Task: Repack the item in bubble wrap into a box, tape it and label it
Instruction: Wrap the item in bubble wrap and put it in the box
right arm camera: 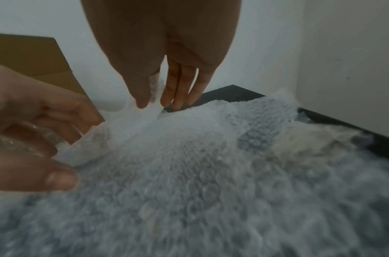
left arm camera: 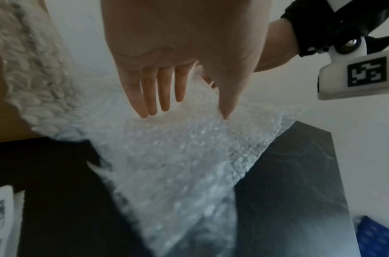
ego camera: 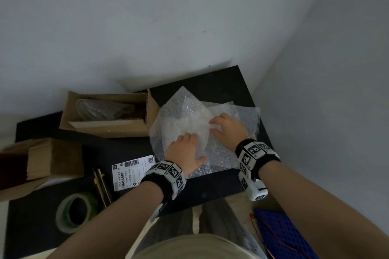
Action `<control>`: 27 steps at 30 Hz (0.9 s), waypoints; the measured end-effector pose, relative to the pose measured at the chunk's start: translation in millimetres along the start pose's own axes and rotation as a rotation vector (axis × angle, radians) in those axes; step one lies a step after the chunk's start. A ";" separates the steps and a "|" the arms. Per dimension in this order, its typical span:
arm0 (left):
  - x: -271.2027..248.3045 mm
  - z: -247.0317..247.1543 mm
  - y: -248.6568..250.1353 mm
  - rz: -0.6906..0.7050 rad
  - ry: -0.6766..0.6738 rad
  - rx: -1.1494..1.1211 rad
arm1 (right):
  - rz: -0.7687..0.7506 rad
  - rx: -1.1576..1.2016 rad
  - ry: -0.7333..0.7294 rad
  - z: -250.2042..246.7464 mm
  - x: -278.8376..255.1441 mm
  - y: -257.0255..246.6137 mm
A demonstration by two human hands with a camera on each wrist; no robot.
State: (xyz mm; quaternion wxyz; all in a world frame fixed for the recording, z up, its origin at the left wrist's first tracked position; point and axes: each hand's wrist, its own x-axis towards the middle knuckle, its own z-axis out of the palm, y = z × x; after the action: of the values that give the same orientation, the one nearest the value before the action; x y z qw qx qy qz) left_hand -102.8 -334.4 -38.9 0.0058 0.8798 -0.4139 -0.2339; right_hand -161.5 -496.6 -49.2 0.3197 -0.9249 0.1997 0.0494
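A sheet of bubble wrap [ego camera: 185, 103] lies spread on the black table [ego camera: 212, 185], and a pale item [ego camera: 189, 122] shows through its folded layers. My left hand [ego camera: 187, 147] presses flat on the near part of the wrap, fingers straight; the left wrist view shows the left hand [left arm camera: 189, 113] touching the bubbles. My right hand [ego camera: 219, 126] pinches a raised fold of wrap between thumb and fingers, seen close in the right wrist view as the right hand [right arm camera: 155, 104]. An open cardboard box [ego camera: 109, 126] stands to the left with crumpled plastic inside.
A printed shipping label [ego camera: 134, 171] lies near my left wrist. A yellow utility knife [ego camera: 101, 183] and a roll of tape [ego camera: 62, 221] sit at the front left. Flat cardboard [ego camera: 52, 157] is stacked at far left. A blue perforated board [ego camera: 284, 235] lies below the table edge.
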 end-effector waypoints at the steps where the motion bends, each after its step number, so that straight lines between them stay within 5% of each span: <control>1: 0.3 -4.7 1.8 -0.013 0.028 -0.011 | -0.007 0.037 0.026 -3.3 1.3 -2.6; 6: 2.9 -35.4 0.6 -0.076 0.136 -0.184 | -0.009 0.172 0.127 -28.7 10.4 -20.2; 11: 2.1 -78.6 -17.2 -0.109 0.298 -0.420 | 0.175 0.340 0.172 -60.0 17.7 -33.1; 15: -3.7 -106.5 -36.1 0.034 0.458 -0.777 | 0.223 0.413 0.130 -70.9 23.4 -41.5; 20: -8.3 -145.2 -43.6 0.177 0.613 -0.819 | 0.257 0.589 0.011 -73.6 35.8 -58.6; 27: -17.4 -179.2 -59.8 0.216 0.604 -1.040 | 0.191 0.731 0.007 -68.6 52.9 -90.8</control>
State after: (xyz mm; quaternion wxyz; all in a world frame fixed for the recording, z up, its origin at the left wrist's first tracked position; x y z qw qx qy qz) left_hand 5.6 -315.2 115.5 0.5754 0.7420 -0.3125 -0.1437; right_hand -79.1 -491.4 45.4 0.6220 -0.7271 0.2906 0.0011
